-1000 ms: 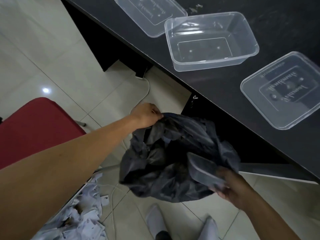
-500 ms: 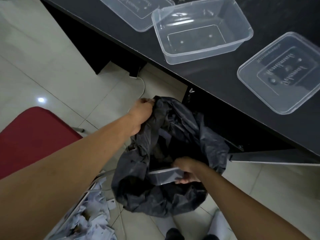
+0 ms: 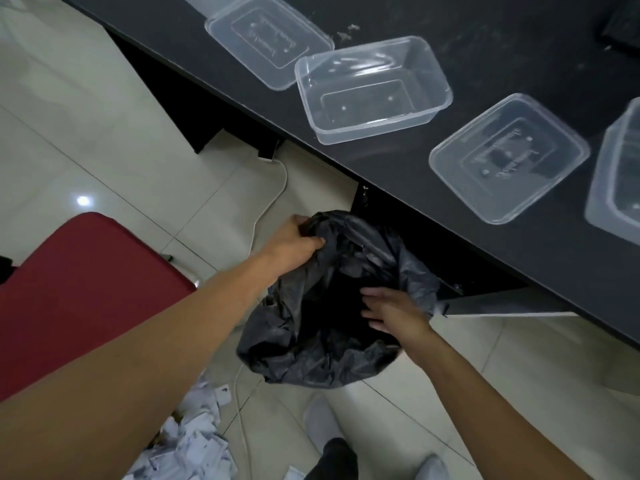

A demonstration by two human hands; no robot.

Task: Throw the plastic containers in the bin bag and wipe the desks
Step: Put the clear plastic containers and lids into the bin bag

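**A:** Which step are you on?

**B:** Binning the containers, I'd say. My left hand (image 3: pixel 294 244) is gripping the rim of the bin bag (image 3: pixel 311 348), bunching its thin, crinkly black film. My right hand (image 3: pixel 394 313) is hovering over the bag's mouth, just below the left, fingers spread and carrying nothing.

**A:** What's waiting?

**B:** Up beyond both hands, on the desk (image 3: pixel 485 46), an open tub (image 3: pixel 374 95) is sitting: clear, rectangular, thin-walled. An embossed lid (image 3: pixel 509 157) is lying near its right side.

**A:** Next move?

**B:** I'm judging that the right hand should be reaching up for that tub and gripping it lightly, since the plastic looks slick and bendy, with the left holding the mouth wide. The wiping isn't started yet, and crumbs (image 3: pixel 348 31) are speckling the dark matte top.
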